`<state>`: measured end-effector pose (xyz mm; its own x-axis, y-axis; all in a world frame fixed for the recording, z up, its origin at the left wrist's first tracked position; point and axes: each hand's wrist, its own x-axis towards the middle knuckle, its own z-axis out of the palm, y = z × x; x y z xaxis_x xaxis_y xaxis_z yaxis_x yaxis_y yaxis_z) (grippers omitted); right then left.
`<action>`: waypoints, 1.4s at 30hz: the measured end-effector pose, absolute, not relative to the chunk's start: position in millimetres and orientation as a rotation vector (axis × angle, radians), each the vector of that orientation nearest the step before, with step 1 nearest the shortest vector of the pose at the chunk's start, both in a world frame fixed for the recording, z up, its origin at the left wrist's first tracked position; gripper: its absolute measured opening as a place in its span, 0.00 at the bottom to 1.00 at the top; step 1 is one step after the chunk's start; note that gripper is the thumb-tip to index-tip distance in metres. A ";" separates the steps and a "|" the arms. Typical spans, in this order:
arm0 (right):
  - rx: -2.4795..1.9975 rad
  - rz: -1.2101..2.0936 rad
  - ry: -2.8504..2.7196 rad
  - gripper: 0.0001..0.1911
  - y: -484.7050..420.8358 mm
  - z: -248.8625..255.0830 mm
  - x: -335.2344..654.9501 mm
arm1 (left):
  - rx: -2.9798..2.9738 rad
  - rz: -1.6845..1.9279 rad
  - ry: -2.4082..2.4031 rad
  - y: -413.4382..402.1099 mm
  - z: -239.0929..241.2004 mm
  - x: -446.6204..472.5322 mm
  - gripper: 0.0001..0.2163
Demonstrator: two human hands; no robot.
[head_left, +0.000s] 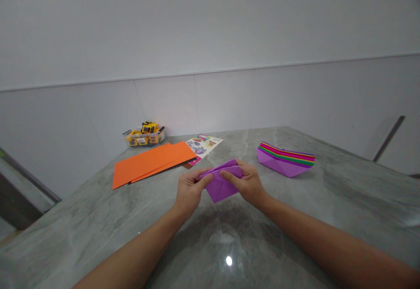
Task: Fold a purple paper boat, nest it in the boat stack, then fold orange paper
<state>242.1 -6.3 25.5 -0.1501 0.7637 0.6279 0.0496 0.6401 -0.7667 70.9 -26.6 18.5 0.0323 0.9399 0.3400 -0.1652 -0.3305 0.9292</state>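
A folded sheet of purple paper [222, 188] is held up just above the table, with crease lines across its front and a point at its lower edge. My left hand [190, 189] pinches its left end, thumb in front and fingers behind. At the other end my right hand [248, 181] grips it the same way, the thumb lying across the front near the top fold. The fingers behind the paper are mostly hidden. Along the top, the layers stand slightly apart.
On the right lies a purple folded paper boat [278, 164] with rainbow-striped edges. Orange paper sheets [147, 164] lie to the left, partly over a printed leaflet [205, 145]. A clear plastic box [143, 139] with a yellow toy truck stands by the wall. The grey marble table [98, 223] is glossy.
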 end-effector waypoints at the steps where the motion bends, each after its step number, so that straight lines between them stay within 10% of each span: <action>1: -0.681 0.690 -1.627 0.09 -6.7 25.7 242.0 | 1.357 1.477 0.852 -26.6 18.2 71.2 0.13; 42: -0.719 0.558 -1.646 0.09 -12.1 24.1 237.5 | 1.417 1.542 0.934 -31.8 12.4 74.5 0.18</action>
